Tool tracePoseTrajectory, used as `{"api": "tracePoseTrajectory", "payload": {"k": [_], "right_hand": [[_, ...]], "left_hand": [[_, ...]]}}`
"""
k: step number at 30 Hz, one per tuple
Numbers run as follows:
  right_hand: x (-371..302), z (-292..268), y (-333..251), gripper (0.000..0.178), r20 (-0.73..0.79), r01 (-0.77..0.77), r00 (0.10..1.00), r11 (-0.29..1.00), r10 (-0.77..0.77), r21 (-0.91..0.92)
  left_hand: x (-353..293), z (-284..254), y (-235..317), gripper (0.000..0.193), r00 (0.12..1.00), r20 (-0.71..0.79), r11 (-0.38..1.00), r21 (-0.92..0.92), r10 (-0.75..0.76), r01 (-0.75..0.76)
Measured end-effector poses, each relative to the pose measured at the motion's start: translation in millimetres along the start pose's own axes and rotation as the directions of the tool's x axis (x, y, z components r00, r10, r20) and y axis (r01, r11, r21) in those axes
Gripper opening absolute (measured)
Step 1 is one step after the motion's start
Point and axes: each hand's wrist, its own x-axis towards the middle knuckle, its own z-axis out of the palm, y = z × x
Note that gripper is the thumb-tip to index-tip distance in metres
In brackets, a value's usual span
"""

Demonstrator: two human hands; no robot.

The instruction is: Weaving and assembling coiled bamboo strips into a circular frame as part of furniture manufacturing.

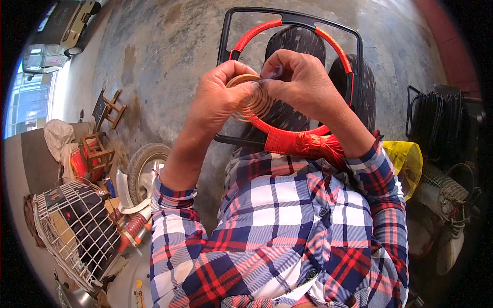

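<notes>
Scuffed concrete floor (169, 61) fills most of the background, with clutter around the edges, and the person in the plaid shirt (277, 220) is working right over their own lap. Biggest item there is a black tube frame (295, 9) lying across the dark speckled trousers (295, 43). Set against it is a ring wrapped in red cord (255, 33), with bare black gaps at the top and right, and a red tassel (308, 143) at the near side.

Both hands are up above that. Left hand (221, 95) has a tan coil (251, 105) pinched by its upper edge, so the loops hang in front of the ring. Right hand (303, 77) is in a tight pinch just beside it, on what looks like a filmy strip (277, 72).

My read: this is fiddly fingertip work at the coil's edge, maybe freeing or sorting an end. Next move probably calls for a steady left grip and a small, careful pull from the right.

Hard to tell: the strip's blurry, could be plastic or thread. Fingers cover where it meets the coil, hands block the ring's left side, and the far-right stuff is lost in shadow.
</notes>
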Motion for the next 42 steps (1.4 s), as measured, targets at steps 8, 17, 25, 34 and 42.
{"api": "tracePoseTrajectory", "payload": {"k": [8,17,25,34,42], "right_hand": [[-0.1,2.7,-0.7,0.016,-0.062,0.018,0.998,0.993,-0.025,-0.114],[6.5,-1.8,-3.5,0.028,-0.077,-0.010,0.997,0.987,-0.003,-0.160],[43.3,-1.5,-25.6,0.022,0.048,0.054,0.998,0.993,-0.049,-0.104],[82.9,42.0,-35.6,0.025,0.165,0.114,0.980,0.993,-0.108,-0.025],[92.8,61.8,-56.2,0.026,0.194,0.164,0.973,0.971,-0.129,-0.174]], "left_hand": [[3.2,-0.2,-2.8,0.017,1.000,-0.005,0.998,0.055,0.025,-0.025],[8.2,-1.6,5.4,0.020,0.999,0.042,0.999,0.053,0.006,-0.009],[13.7,-33.9,15.9,0.021,0.997,-0.026,0.997,0.026,0.067,-0.066],[-5.0,-77.0,23.6,0.018,0.990,-0.142,0.999,-0.045,0.018,-0.025],[-8.5,-102.8,9.2,0.021,0.982,-0.185,0.985,-0.172,-0.031,-0.001]]}}
